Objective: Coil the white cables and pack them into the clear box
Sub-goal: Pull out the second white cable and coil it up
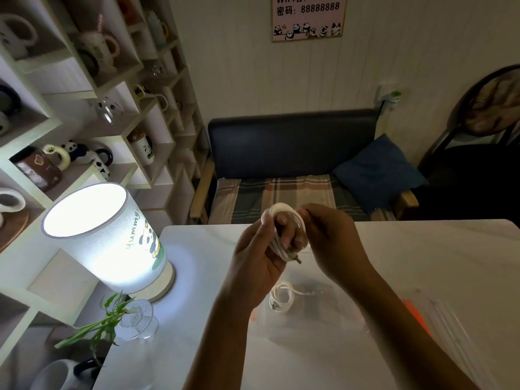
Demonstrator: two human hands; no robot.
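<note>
Pale marble-look table (422, 263) fills the near view, in a dim room. Nearest, below both hands, sits a clear box (304, 313), hard to make out against the tabletop; a second coiled cable (281, 296) lies inside it. To its right lies a clear lid (444, 319) with an orange edge, partly cut off by the right forearm. Above the box, the left hand (259, 254) has its fingers curled through a white cable coil (284, 220), gripping the loops; a metal plug hangs just below the fingertips. The right hand (332, 235) pinches the coil's right side; its fingertips are hidden behind the knuckles. Left of the hands stands a lit lamp (112, 237) with a panda print and a glass vase (135, 319) holding green stems. Beyond the fingers is a dark bench (292, 142) with a plaid cushion and blue pillow (377, 167). Shelves of mugs (92, 108) line the left wall; a wifi sign (308, 16), cropped at the top, hangs farthest back.
</note>
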